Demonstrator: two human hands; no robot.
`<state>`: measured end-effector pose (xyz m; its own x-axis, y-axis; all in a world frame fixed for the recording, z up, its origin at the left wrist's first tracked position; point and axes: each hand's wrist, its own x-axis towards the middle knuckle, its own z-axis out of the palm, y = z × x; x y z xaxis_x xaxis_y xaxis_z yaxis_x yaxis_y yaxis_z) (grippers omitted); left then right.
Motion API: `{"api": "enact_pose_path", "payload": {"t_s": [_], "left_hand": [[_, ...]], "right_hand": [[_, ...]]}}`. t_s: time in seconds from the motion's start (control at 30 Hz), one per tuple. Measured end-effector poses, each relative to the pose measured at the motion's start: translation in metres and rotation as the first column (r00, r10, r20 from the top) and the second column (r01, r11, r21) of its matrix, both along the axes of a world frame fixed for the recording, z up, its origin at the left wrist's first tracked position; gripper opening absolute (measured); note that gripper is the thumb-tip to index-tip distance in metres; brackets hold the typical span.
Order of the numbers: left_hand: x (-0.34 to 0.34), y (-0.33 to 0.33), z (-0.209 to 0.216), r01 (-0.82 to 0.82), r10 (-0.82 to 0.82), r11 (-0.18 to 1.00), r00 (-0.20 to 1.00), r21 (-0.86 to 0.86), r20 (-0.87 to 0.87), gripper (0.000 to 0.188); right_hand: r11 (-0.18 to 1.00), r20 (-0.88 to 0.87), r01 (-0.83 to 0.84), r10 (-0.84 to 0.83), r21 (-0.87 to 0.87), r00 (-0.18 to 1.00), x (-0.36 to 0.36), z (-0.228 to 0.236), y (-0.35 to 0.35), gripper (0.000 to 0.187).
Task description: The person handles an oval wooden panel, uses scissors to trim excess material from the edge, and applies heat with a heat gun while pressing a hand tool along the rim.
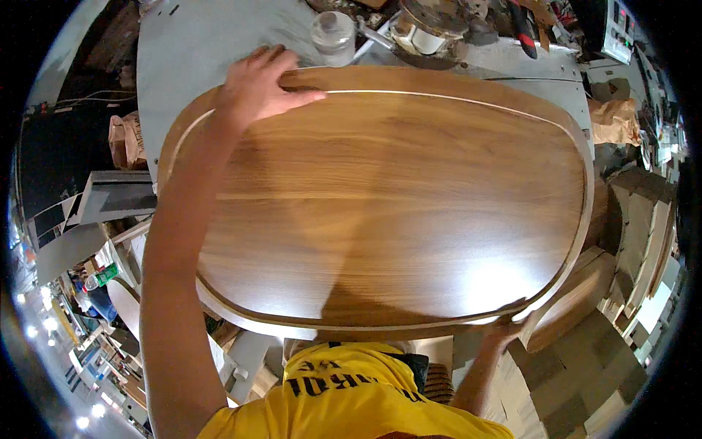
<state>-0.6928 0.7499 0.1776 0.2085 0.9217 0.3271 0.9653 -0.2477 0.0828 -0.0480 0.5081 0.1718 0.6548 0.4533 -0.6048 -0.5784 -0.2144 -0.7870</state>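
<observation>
A large oval wooden tabletop [395,197] with a raised rim and brown grain fills the middle, lying partly over a grey work table [190,44]. My left hand [263,88] grips its far left rim, with the fingers over the outer edge and the thumb stretched along the inside. Down at the near right edge, my right hand [504,333] holds the rim from outside; its fingers are partly hidden and a little blurred. A thin pale line runs along the inside of the rim. Bright light reflects off the lower right surface.
Behind the tabletop stand a clear plastic container [333,36] and a round metal machine part [428,29]. A red-and-black handled tool [523,29] lies farther right, near a control box [619,33] with lit displays. Cardboard boxes [578,358] are stacked at the near right.
</observation>
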Motion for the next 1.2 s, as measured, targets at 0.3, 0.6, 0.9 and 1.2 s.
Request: {"api": "enact_pose_path", "payload": {"t_s": [0.3,0.6,0.9,1.2], "left_hand": [[-0.058,-0.012,-0.002,-0.057,0.059,0.994,0.998,-0.093,0.022,0.059],[-0.035,-0.004,0.013,0.171,-0.169,0.981,0.985,-0.089,0.022,0.056],[-0.029,0.002,-0.006,0.189,-0.196,0.978,0.977,0.090,0.079,0.055],[-0.063,-0.002,-0.003,0.209,-0.211,0.977,0.970,0.035,0.121,0.053]], "right_hand": [[0.757,0.234,-0.653,0.632,0.016,0.739,0.243,-0.089,0.054,0.051],[0.926,0.067,-0.351,0.363,-0.142,0.929,0.049,-0.017,0.060,0.031],[0.894,-0.110,-0.445,0.447,0.045,0.888,0.044,-0.022,0.016,0.024],[0.929,0.044,-0.343,0.352,-0.139,0.935,-0.027,-0.008,-0.002,0.033]]}}
